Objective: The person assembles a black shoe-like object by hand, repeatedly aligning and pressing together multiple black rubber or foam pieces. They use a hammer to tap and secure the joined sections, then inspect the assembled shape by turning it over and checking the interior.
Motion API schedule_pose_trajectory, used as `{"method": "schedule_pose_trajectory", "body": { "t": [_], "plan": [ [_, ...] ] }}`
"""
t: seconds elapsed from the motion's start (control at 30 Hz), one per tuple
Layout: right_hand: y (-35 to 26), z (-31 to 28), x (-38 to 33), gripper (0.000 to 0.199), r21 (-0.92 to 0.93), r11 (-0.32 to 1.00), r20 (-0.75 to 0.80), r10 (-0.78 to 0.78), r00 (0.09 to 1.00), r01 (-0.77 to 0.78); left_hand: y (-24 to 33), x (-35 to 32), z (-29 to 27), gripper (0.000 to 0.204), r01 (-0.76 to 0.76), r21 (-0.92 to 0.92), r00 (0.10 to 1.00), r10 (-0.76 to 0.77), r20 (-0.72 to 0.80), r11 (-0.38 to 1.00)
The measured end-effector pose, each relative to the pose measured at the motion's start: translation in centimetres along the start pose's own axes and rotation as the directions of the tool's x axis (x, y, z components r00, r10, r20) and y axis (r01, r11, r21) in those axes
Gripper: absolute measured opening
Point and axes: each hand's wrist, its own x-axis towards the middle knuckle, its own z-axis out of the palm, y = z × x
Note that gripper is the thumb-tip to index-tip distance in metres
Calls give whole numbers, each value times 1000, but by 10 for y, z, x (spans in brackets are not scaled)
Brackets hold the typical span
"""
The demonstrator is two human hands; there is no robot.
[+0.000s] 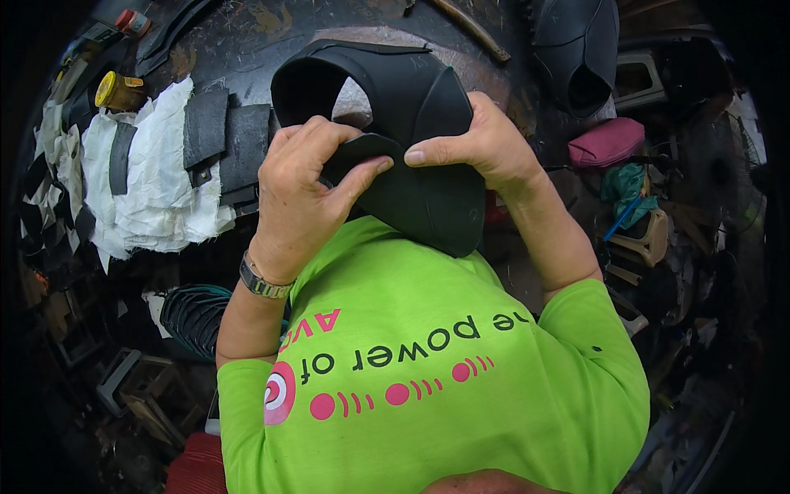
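Note:
Both my hands hold a black piece of joined, curved panels (411,90), which looks like a boot upper, in front of my chest. It has a wide oval opening on its left and a rounded flap pointing down. My left hand (306,177) pinches a raised, curled edge near its middle between thumb and fingers. At the right side my right hand (485,148) grips it, thumb pressed on the front near the seam and the other fingers hidden behind. A similar black upper (576,49) lies at the far right.
On the dark worktable (247,29), white cloth (156,173) carries flat black pieces (206,123). A yellow jar (120,90) stands beyond it. A wooden tool handle (473,29) lies at the back. A pink pouch (607,142) is at right, a dark stack (197,317) at left.

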Motion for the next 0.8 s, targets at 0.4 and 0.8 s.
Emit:
{"method": "schedule_pose_trajectory", "body": {
  "t": [0.4,0.8],
  "plan": [
    [-3,-5,7,35,-151,985,34,-84,996,88,-2,-14,4,17,193,-313,970,-229,-81,930],
    [8,-12,17,32,-148,968,110,-190,976,205,-6,7,-16,16,236,-325,971,-216,97,916]
  ]
}}
